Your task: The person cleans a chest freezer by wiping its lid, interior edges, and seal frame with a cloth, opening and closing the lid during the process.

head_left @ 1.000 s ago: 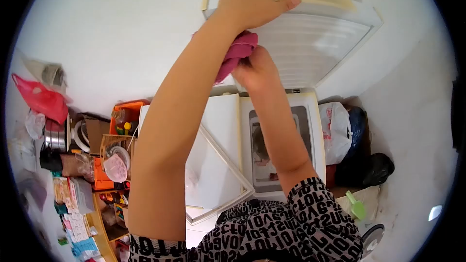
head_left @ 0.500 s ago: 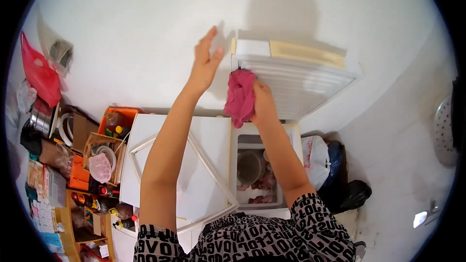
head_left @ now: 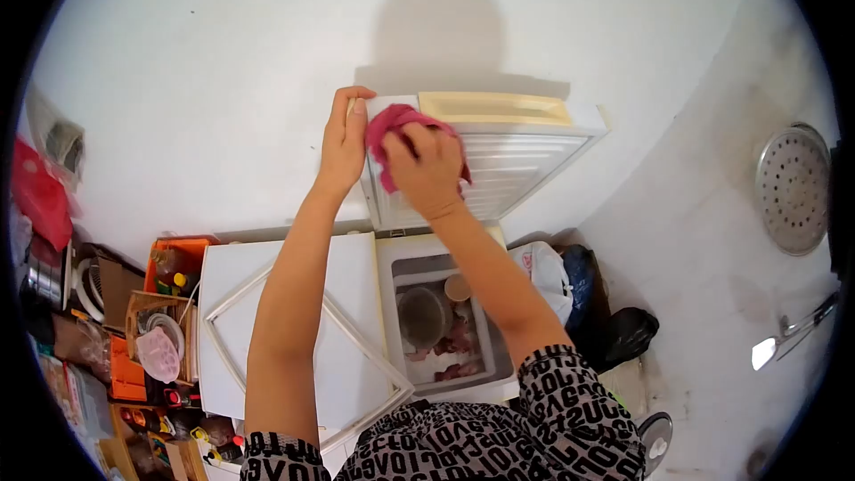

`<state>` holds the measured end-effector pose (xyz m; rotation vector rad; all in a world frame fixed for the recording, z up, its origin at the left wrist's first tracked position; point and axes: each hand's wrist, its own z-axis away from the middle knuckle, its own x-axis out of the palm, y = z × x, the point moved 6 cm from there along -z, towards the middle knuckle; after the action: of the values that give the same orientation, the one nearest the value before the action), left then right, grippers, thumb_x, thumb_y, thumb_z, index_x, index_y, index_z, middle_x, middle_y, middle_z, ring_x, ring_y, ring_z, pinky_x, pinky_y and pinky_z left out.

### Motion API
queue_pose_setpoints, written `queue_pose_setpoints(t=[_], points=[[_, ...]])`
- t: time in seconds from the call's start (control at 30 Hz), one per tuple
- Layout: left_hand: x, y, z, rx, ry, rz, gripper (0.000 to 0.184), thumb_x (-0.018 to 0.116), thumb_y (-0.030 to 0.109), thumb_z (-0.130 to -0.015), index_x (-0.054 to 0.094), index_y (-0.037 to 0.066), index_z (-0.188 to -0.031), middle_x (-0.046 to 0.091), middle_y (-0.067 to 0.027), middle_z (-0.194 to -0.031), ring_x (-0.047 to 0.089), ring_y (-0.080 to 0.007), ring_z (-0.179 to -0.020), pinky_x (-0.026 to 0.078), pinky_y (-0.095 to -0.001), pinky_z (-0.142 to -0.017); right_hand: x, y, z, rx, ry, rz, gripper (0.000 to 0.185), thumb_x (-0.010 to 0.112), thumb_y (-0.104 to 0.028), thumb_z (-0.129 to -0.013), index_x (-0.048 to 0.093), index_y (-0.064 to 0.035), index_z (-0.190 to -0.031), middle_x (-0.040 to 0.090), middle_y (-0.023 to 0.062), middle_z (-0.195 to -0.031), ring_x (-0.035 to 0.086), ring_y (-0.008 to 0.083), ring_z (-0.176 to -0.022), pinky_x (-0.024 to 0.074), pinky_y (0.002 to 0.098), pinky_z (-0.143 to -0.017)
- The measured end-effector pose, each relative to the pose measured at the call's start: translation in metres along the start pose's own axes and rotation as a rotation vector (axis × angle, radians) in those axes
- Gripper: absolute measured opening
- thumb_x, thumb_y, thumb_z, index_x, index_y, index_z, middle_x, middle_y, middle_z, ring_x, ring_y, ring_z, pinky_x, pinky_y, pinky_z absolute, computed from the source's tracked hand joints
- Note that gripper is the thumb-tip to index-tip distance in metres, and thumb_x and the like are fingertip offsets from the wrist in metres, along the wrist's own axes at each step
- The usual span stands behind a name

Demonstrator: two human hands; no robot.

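Note:
A raised white lid point(head_left: 525, 165) with a ribbed inner panel and a cream handle strip point(head_left: 494, 109) stands open against the wall. My left hand point(head_left: 346, 138) grips the lid's left edge near its top corner. My right hand point(head_left: 427, 165) presses a crumpled pink cloth point(head_left: 392, 125) against the left part of the lid's inner side, fingers bent over the cloth. Below the lid is the open freezer compartment point(head_left: 490, 352), holding a round container point(head_left: 423, 316), a smaller round one point(head_left: 458, 288) and reddish pieces that look like meat.
A loose white frame point(head_left: 356, 338) lies on the closed white lid point(head_left: 294, 303) at the left. Orange crates point(head_left: 127, 370) and a pink basket point(head_left: 158, 354) are farther left. White point(head_left: 543, 276) and black bags point(head_left: 631, 336) stand right of the freezer. A shower head point(head_left: 793, 189) hangs at far right.
My left hand left the lid's top, hung free beside it, and now holds its left edge. The cloth in my right hand has moved from beside the lid's edge onto its inner side.

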<state>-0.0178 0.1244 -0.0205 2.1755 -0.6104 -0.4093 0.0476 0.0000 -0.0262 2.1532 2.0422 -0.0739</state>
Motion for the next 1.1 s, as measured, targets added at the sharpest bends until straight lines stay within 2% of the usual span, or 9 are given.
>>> queue_pose_setpoints(t=[0.1, 0.13, 0.17, 0.27, 0.43, 0.6, 0.67, 0.83, 1.1], points=[[0.003, -0.003, -0.012, 0.062, 0.026, -0.009, 0.023, 0.036, 0.025, -0.098, 0.049, 0.008, -0.106, 0.041, 0.0037, -0.073, 0.035, -0.006, -0.066, 0.033, -0.0206, -0.061, -0.02, 0.06, 0.013, -0.018, -0.099, 0.019, 0.032, 0.066, -0.004, -0.062, 0.063, -0.014, -0.093, 0.052, 0.0096, -0.102, 0.051, 0.0299, -0.09, 0.0412, 0.043, -0.078], [0.003, -0.001, -0.014, 0.027, 0.03, 0.0, 0.022, 0.036, 0.025, -0.098, 0.049, 0.009, -0.105, 0.038, 0.0046, -0.073, 0.033, -0.0049, -0.067, 0.031, -0.0209, -0.062, -0.029, 0.103, 0.026, 0.326, -0.087, 0.001, 0.028, 0.066, -0.01, -0.065, 0.064, -0.0124, -0.093, 0.054, 0.008, -0.1, 0.051, 0.0297, -0.089, 0.0404, 0.0424, -0.077], [0.004, -0.002, -0.017, 0.023, 0.045, 0.01, 0.022, 0.036, 0.025, -0.098, 0.049, 0.009, -0.105, 0.038, 0.0046, -0.073, 0.033, -0.0049, -0.067, 0.031, -0.0209, -0.062, -0.051, 0.117, 0.02, 0.125, -0.044, 0.227, 0.031, 0.062, -0.004, -0.064, 0.063, -0.0096, -0.095, 0.053, 0.012, -0.101, 0.049, 0.0331, -0.091, 0.04, 0.0426, -0.08], [0.005, -0.014, -0.023, -0.068, 0.039, 0.115, 0.021, 0.037, 0.025, -0.097, 0.049, 0.009, -0.103, 0.036, 0.005, -0.072, 0.031, -0.0044, -0.066, 0.03, -0.0212, -0.06, -0.087, 0.165, 0.021, 0.157, 0.06, 0.274, 0.04, 0.056, 0.002, -0.06, 0.058, -0.0059, -0.099, 0.05, 0.0153, -0.107, 0.047, 0.0345, -0.098, 0.0368, 0.0459, -0.086], [0.008, -0.009, -0.021, -0.103, 0.058, 0.137, 0.021, 0.037, 0.026, -0.097, 0.048, 0.01, -0.104, 0.035, 0.0049, -0.069, 0.031, -0.0051, -0.064, 0.03, -0.022, -0.059, -0.025, 0.094, -0.026, -0.159, -0.211, -0.042, 0.038, 0.058, 0.005, -0.059, 0.053, -0.007, -0.095, 0.053, 0.0103, -0.112, 0.048, 0.0327, -0.108, 0.0364, 0.0494, -0.088], [0.002, -0.017, -0.028, -0.05, 0.001, 0.063, 0.022, 0.036, 0.027, -0.097, 0.048, 0.01, -0.105, 0.042, 0.0024, -0.076, 0.037, -0.0077, -0.072, 0.034, -0.0234, -0.067, 0.014, 0.05, -0.039, -0.123, -0.424, -0.184, 0.042, 0.065, 0.003, -0.06, 0.053, -0.0094, -0.099, 0.052, 0.0083, -0.114, 0.047, 0.0321, -0.11, 0.0391, 0.0444, -0.093], [0.002, -0.02, -0.028, -0.071, -0.039, 0.001, 0.023, 0.034, 0.026, -0.098, 0.047, 0.009, -0.106, 0.046, 0.0013, -0.085, 0.039, -0.0085, -0.081, 0.036, -0.0231, -0.074, -0.009, 0.077, -0.039, -0.098, -0.435, -0.129, 0.045, 0.063, 0.008, -0.061, 0.052, -0.0076, -0.103, 0.054, 0.0118, -0.114, 0.05, 0.0357, -0.104, 0.0416, 0.0412, -0.09], [0.006, -0.03, -0.034, -0.009, 0.009, 0.128, 0.025, 0.039, 0.033, -0.096, 0.047, 0.011, -0.104, 0.045, -0.001, -0.069, 0.039, -0.0107, -0.063, 0.037, -0.0265, -0.063, -0.065, 0.171, -0.017, -0.124, -0.435, 0.038, 0.041, 0.063, 0.009, -0.063, 0.053, -0.0031, -0.102, 0.052, 0.0185, -0.112, 0.049, 0.0377, -0.103, 0.0419, 0.0427, -0.088], [0.005, -0.026, -0.033, -0.038, 0.033, 0.105, 0.024, 0.037, 0.03, -0.097, 0.047, 0.009, -0.103, 0.047, -0.0008, -0.08, 0.041, -0.0098, -0.075, 0.038, -0.0264, -0.071, 0.013, 0.068, -0.033, -0.318, -0.489, -0.167, 0.031, 0.059, -0.003, -0.071, 0.056, -0.0068, -0.102, 0.047, 0.0178, -0.115, 0.046, 0.0396, -0.106, 0.0412, 0.0459, -0.091]])
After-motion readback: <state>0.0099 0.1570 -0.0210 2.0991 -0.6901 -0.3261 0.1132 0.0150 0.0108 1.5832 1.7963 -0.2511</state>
